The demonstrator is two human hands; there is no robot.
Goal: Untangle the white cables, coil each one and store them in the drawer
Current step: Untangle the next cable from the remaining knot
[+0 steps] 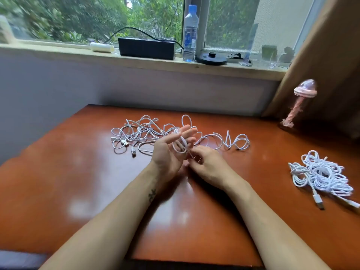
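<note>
1. Bench [78, 172]: reddish-brown glossy top, seen filling the lower and middle part of the frame, against a pale wall.
2. Left hand [169, 152]: held above the bench at the centre of the frame, palm turned up and to the right. Grip was open, with the fingers straight and spread.
3. White cable [180, 146]: several loops were wound round the straight fingers of the left hand. One loop stood up above the fingertips. The loose remainder was laid in curls on the bench toward the right of centre.
4. Right hand [208, 164]: placed just right of the left hand, back uppermost. Grip was closed on the white cable, which was pinched at the curled fingertips just below the loops.
5. Tangle of white cables [136, 133]: spread flat on the bench, left of centre and just beyond the left hand, with USB plugs shown at its near edge.
6. Heap of white cables [321, 172]: piled at the right edge of the frame, well apart from the hands, with one plug trailed toward the lower right.
7. Window sill [58, 50]: recorded across the upper frame, carrying a black box [147, 48] and, to its right, a water bottle [190, 34] stood upright.
8. Pink mushroom-shaped ornament [301, 102]: stood upright on the bench at the right, beside a brown curtain [331, 55].
</note>
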